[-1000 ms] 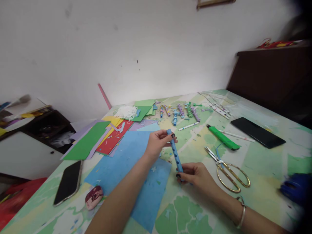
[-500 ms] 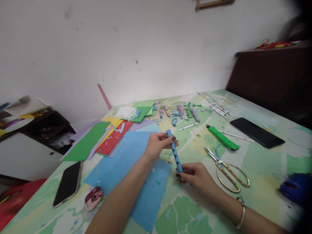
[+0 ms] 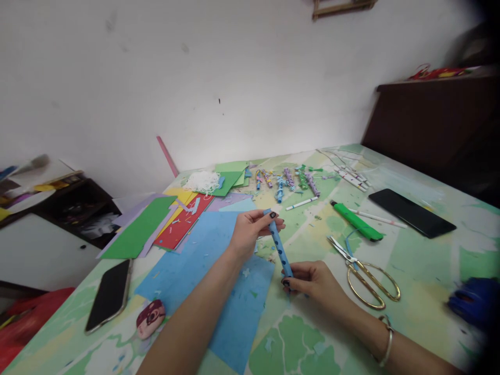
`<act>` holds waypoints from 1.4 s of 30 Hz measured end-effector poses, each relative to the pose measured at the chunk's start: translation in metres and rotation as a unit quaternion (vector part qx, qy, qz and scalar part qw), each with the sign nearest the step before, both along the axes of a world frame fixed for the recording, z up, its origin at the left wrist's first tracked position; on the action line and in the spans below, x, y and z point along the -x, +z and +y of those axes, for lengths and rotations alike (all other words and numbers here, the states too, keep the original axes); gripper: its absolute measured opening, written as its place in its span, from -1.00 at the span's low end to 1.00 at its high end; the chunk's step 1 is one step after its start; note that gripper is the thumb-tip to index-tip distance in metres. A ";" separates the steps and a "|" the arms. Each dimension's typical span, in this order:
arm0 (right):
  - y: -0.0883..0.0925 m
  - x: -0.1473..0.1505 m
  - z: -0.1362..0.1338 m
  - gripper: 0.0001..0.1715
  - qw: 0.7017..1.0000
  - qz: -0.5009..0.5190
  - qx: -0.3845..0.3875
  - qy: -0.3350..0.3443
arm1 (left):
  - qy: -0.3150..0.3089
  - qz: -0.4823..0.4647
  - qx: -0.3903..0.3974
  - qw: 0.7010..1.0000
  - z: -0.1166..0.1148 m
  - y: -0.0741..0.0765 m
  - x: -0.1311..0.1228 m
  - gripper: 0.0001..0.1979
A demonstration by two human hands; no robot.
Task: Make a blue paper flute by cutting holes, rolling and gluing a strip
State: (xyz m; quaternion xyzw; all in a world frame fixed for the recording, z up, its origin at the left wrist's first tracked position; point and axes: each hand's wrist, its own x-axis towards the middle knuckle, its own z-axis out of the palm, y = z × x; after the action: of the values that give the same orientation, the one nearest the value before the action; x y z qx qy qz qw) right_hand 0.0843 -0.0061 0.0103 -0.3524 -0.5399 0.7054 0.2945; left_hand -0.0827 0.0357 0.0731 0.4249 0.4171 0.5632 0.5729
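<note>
A slim blue paper tube [image 3: 279, 248] with dark dots is held at a slant above the table, between both hands. My left hand [image 3: 250, 230] is closed on its upper end, thumb across the front. Around the lower end, the fingers of my right hand [image 3: 308, 278] are closed, and they hide part of it. Under my left arm lies a large blue paper sheet [image 3: 191, 260] strewn with small scraps. Gold-handled scissors [image 3: 361, 271] lie partly open to the right of my right hand, a thin blue strip beside their blades.
Several decorated paper rolls [image 3: 289, 179] lie at the back beside a heap of white string [image 3: 203, 182]. Coloured sheets [image 3: 136, 229] and a phone [image 3: 109, 294] are on the left. To the right are a green case [image 3: 356, 221], a black phone [image 3: 412, 212] and a blue object [image 3: 471, 302].
My left hand has shifted slightly left with the top of the paper tube, so the tube leans a little more. My right hand stays in place.
</note>
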 end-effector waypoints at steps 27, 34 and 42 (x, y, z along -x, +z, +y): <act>-0.004 0.000 0.001 -0.77 0.999 0.025 -0.025 0.024 | -0.040 0.037 -0.046 0.997 -0.011 0.011 -0.007 -0.61; -0.011 -0.006 0.011 -0.74 0.974 -0.084 -0.205 -0.039 | -0.043 0.053 -0.064 0.996 -0.016 0.012 -0.012 -0.70; -0.008 -0.008 0.013 -0.75 0.921 -0.174 -0.348 -0.027 | -0.033 0.049 -0.058 0.997 -0.016 0.010 -0.012 -0.71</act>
State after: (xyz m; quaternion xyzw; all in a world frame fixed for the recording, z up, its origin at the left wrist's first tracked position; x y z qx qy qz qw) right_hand 0.0923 0.0069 0.0023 -0.3594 -0.7845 0.3919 0.3191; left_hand -0.0711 0.0198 0.0826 0.4980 0.3969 0.5459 0.5445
